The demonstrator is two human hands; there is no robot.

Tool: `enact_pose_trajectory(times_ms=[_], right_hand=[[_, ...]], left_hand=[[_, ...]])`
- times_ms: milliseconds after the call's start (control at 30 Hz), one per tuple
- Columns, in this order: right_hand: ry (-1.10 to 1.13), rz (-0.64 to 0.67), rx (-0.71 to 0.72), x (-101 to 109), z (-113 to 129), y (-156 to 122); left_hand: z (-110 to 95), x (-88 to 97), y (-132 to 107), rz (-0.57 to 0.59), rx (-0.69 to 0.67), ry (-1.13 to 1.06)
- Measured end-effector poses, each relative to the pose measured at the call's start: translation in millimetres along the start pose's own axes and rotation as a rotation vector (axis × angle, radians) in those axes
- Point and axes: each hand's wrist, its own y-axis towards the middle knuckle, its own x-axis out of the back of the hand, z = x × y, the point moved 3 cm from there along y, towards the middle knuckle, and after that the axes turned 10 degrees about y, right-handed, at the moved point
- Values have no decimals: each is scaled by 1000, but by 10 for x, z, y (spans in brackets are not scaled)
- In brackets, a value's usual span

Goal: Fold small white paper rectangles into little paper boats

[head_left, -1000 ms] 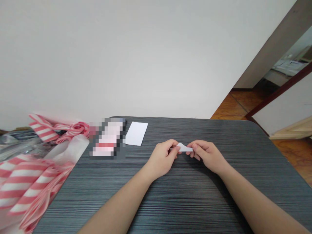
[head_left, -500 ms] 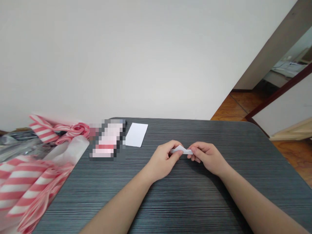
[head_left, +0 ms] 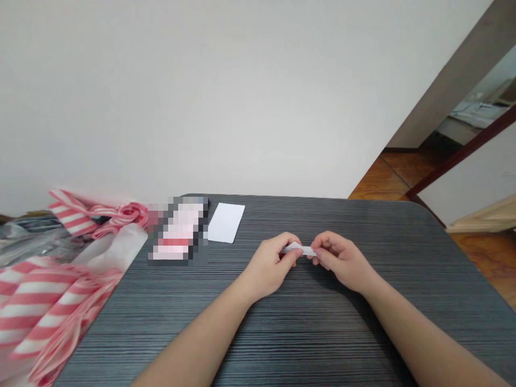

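A small folded piece of white paper [head_left: 300, 249] is held between my two hands, above the dark table. My left hand [head_left: 274, 263] pinches its left part, thumb on the near side and fingers behind. At the paper's right end, my right hand [head_left: 341, 258] grips it between thumb and fingertips. Part of the paper is hidden by the fingers. Beyond my left hand, a stack or sheet of white paper [head_left: 226, 222] lies flat on the table.
The dark wood-grain table [head_left: 306, 333] stands against a white wall [head_left: 250, 97]. A pixelated flat object [head_left: 177, 228] lies at its left edge. Red-and-white striped cloth [head_left: 40, 301] and clear plastic are heaped left of the table. Wooden floor [head_left: 377, 177] shows at the right.
My right hand has shifted slightly to the left along the paper, and its fingers have curled a little. The paper's raised fold looks flatter. My left hand stays in place.
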Motion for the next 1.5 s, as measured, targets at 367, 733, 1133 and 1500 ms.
enact_pose_trajectory(times_ms=[367, 733, 1133, 1500], right_hand=[[-90, -24, -2, 19, 1, 6], [-163, -74, 72, -10, -45, -4], [-418, -74, 273, -39, 118, -15], [-466, -86, 379, -28, 136, -23]], left_hand=[[-16, 20, 4, -5, 6, 32], [-59, 33, 5, 14, -15, 67], [26, 19, 15, -59, 56, 6], [-15, 52, 13, -90, 23, 17]])
